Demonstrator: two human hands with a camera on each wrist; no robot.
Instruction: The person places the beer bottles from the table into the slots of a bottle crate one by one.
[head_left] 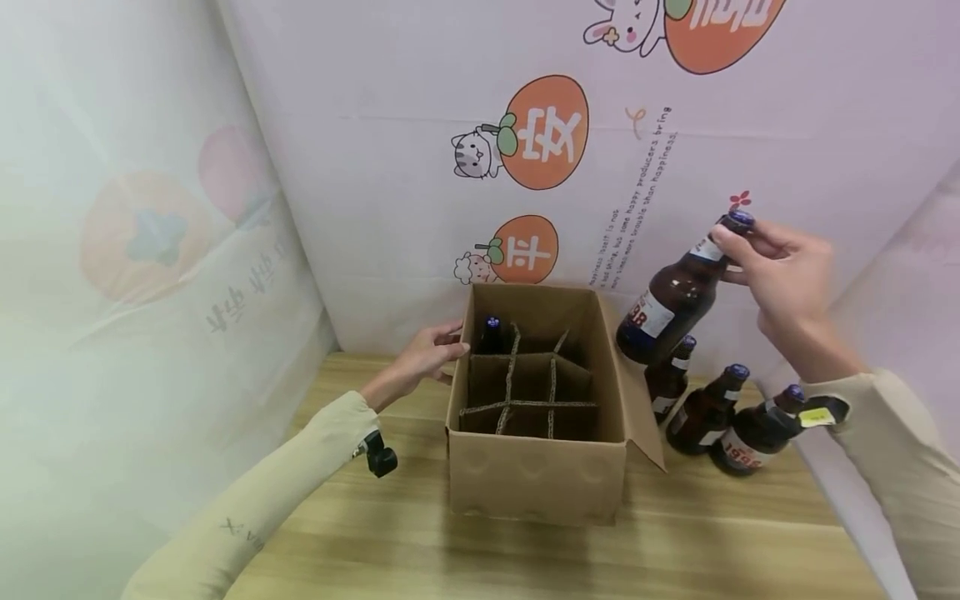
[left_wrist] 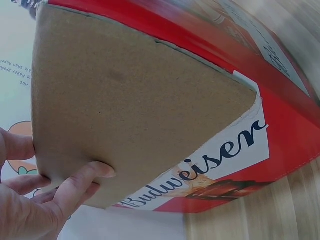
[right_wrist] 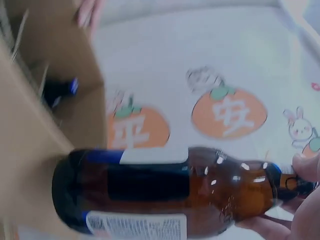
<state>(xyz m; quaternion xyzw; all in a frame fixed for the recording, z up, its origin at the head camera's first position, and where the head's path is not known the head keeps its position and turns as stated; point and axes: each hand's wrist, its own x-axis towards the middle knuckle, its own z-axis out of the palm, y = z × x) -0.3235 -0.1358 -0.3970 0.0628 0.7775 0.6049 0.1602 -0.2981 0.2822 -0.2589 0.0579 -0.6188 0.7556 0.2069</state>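
Observation:
My right hand (head_left: pixel 795 271) grips a brown beer bottle (head_left: pixel 675 300) by its neck. The bottle tilts with its cap up and its base beside the right rim of a cardboard box (head_left: pixel 536 475). In the right wrist view the bottle's labelled body (right_wrist: pixel 150 187) lies across the picture. My left hand (head_left: pixel 427 354) holds the box at its left rim. In the left wrist view fingers (left_wrist: pixel 82 182) press on a folded-out brown flap (left_wrist: pixel 125 105). Cardboard dividers (head_left: pixel 532 404) split the box into several cells; a blue-capped bottle (head_left: pixel 492 333) stands in the far left one.
To the right of the box stand three more brown bottles, a rear one (head_left: pixel 667 375), a middle one (head_left: pixel 705 417) and a front one (head_left: pixel 750 446). A box flap (head_left: pixel 645 417) sticks out towards them. A printed cloth wall (head_left: pixel 405 225) rises behind the wooden table (head_left: pixel 360 533).

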